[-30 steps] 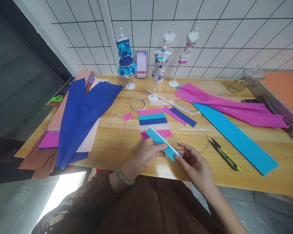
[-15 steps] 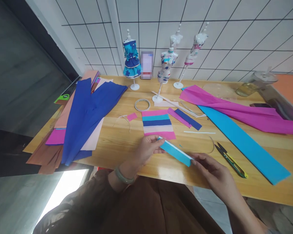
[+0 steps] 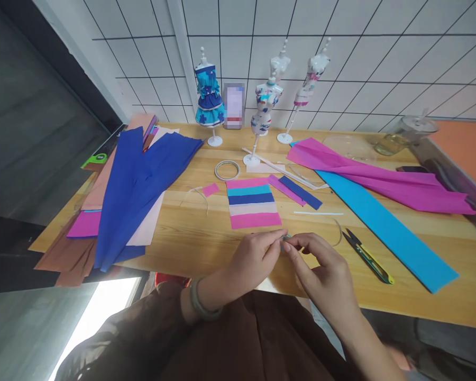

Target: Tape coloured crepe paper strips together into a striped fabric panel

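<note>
My left hand (image 3: 257, 256) and my right hand (image 3: 317, 262) meet above the table's front part, fingertips pinched together. Between them shows a sliver of a light-blue paper strip (image 3: 285, 237); most of it is hidden by my fingers. Just beyond lies a striped paper piece (image 3: 252, 197) in pink, light blue, dark blue and pale pink. Right of it are a dark-blue strip (image 3: 300, 192) and a purple strip (image 3: 287, 190), partly overlapping. A thin white strip (image 3: 318, 213) lies behind my right hand. Yellow-and-green thread snips (image 3: 368, 255) rest to its right.
Blue crepe paper (image 3: 143, 190) covers a stack at left. Magenta paper (image 3: 381, 177) and a long light-blue sheet (image 3: 392, 235) lie at right. A tape roll (image 3: 227, 170), a dressed mannequin (image 3: 209, 98), several white mannequins (image 3: 266, 106) and a glass jar (image 3: 394, 144) stand or lie farther back.
My hands have come together. The light-blue strip, earlier stretched out between them, is now mostly hidden in my fingers. The view has shifted slightly.
</note>
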Available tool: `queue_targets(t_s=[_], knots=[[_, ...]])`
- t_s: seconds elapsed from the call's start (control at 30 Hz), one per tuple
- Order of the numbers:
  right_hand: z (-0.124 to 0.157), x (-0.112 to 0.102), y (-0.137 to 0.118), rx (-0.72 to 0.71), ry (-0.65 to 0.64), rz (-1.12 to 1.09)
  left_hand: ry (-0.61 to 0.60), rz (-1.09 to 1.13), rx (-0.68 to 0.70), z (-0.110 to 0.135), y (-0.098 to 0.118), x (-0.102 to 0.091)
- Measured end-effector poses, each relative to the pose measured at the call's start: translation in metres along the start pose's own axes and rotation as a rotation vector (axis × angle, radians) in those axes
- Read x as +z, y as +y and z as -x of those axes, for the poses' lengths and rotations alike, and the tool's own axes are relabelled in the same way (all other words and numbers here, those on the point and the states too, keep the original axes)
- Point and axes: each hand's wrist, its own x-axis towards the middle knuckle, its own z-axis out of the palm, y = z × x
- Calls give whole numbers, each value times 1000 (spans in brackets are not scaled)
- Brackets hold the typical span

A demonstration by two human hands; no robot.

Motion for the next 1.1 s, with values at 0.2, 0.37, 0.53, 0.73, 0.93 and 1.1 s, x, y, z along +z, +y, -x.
queue_targets(t_s=[0.2,0.37,0.53,0.73,0.93,1.1], knots=[[0,1,-1,18,1,-34,-18,-275,154,2,6,-1],[1,0,-2,48,-9,-52,-18,-365,218,2,6,1],[2,0,1,88,-16,-96,75,-428,358,1,3,2],[4,0,2,121,-24,-157,102,-479,415,1,4,2],[5,1,4,133,-24,-209,53,-445,380,2,3,2],[7,0,8,177,-28,-245,46,-358,294,2,3,1]])
